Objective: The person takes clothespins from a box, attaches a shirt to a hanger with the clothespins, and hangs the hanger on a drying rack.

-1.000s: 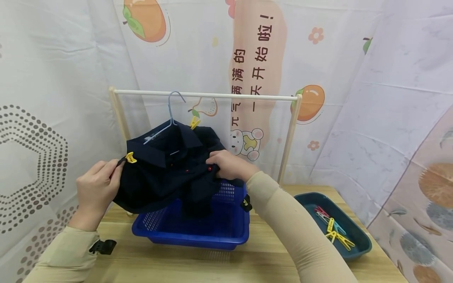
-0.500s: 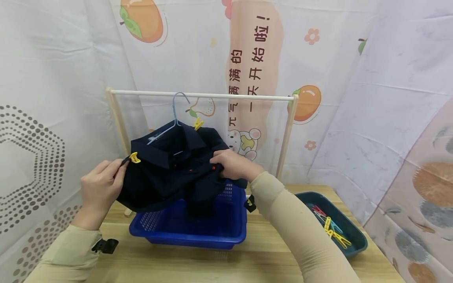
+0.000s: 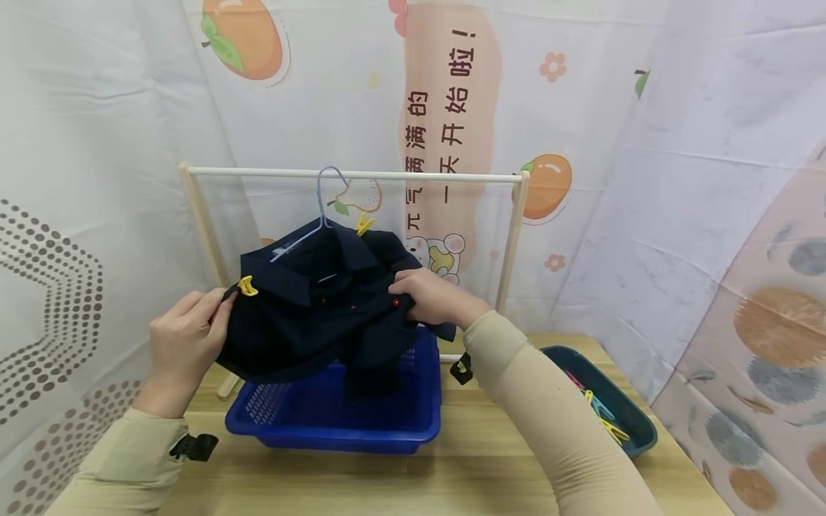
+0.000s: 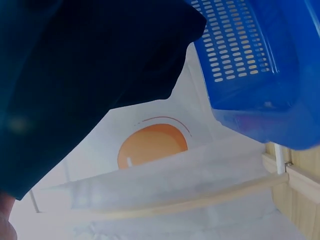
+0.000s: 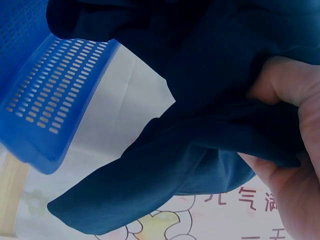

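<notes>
A dark navy shirt (image 3: 290,337) with red buttons is draped on a light blue wire hanger (image 3: 322,208), whose hook is level with the rack's rail. Two yellow clothespins (image 3: 247,286) are on its shoulders, one on each side. My left hand (image 3: 187,344) pinches the shirt at the left shoulder, beside one clothespin. With curled fingers my right hand (image 3: 434,297) grips the shirt's front near a red button. In the right wrist view, the cloth lies between the thumb and fingers of that hand (image 5: 292,125). Whether the hook touches the rail I cannot tell.
Below the shirt stands a blue perforated basket (image 3: 335,438) on the wooden table (image 3: 361,487). Behind is a rack with a white rail (image 3: 419,175) and wooden posts (image 3: 513,244). At the right, a dark green tray (image 3: 642,433) holds several clothespins (image 3: 600,407).
The view has turned slightly right, so the rack, basket and tray sit further left. Both hands keep their hold, and the shirt with its hanger has shifted a little right relative to the rack.
</notes>
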Available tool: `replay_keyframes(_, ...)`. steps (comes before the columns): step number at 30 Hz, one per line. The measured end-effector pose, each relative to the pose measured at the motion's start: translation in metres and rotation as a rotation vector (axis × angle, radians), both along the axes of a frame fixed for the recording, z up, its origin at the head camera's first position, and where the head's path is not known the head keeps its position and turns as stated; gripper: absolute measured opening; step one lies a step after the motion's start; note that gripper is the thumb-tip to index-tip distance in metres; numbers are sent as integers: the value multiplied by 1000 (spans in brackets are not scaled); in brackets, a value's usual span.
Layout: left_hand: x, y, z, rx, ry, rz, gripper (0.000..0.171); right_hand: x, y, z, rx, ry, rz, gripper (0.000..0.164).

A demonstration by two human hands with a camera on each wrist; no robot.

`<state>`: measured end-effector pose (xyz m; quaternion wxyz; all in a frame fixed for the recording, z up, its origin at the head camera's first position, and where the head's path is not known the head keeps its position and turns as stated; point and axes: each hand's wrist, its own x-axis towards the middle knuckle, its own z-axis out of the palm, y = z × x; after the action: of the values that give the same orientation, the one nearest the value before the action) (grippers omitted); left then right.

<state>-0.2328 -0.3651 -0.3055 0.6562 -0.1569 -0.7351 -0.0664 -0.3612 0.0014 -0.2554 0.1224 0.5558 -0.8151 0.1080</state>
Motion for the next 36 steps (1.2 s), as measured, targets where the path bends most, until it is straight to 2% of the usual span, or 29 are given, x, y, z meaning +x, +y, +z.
replay_keyframes(13,-6,14,4,18,7,-16,14,0,25,7,-51,20,11,24)
replay_keyframes(26,-15,35,8,42,34,-84,5,2,57,15,-84,24,11,25)
replay_keyframes(30,-18,40,9,32,37,-81,7,3,66,17,-79,24,4,26)
replay_keyframes(36,-24,50,9,22,38,-127,9,4,78,18,-87,7,12,26)
